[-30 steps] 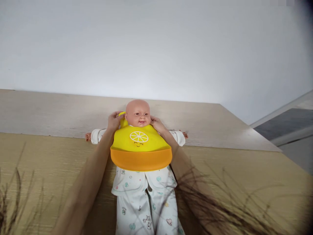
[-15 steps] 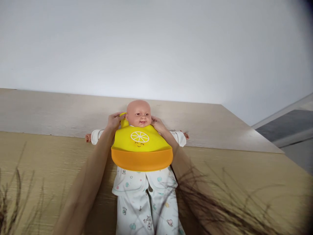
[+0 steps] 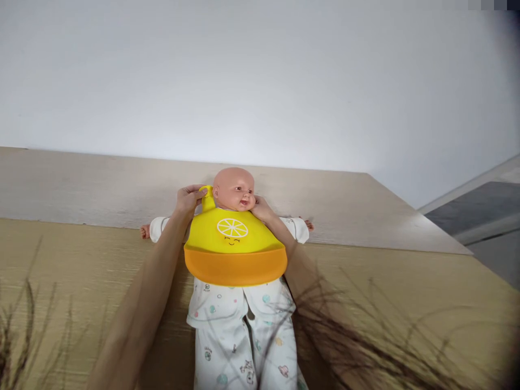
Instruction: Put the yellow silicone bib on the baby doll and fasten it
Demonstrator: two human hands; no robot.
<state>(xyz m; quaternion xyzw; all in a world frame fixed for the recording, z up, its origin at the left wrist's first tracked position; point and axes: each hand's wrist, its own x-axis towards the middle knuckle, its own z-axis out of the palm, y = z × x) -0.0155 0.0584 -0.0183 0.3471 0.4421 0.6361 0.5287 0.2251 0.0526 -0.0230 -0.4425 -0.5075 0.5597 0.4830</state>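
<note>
A baby doll (image 3: 234, 187) in a white printed outfit lies on its back, arms spread, its head turned toward the right. Over its chest is a yellow bib (image 3: 207, 233) with a lemon-slice print and an orange pocket along the bottom. My left hand (image 3: 189, 200) pinches the bib's neck strap, which stands up beside the doll's head. At the other side of the neck, my right hand (image 3: 263, 209) has its fingers curled against the doll's cheek. What those fingers hold is hidden by the hand and the head.
The doll lies on a wooden surface (image 3: 101, 260) with a paler board (image 3: 81, 184) along its far side. Behind rises a white wall (image 3: 244, 76). A grey area (image 3: 479, 211) lies past the edge at right. Strands of hair hang across the lower view.
The doll's head has turned and shifted slightly to the right. The strap in my left hand shows more clearly, apart from the head. My right hand has moved slightly right and down.
</note>
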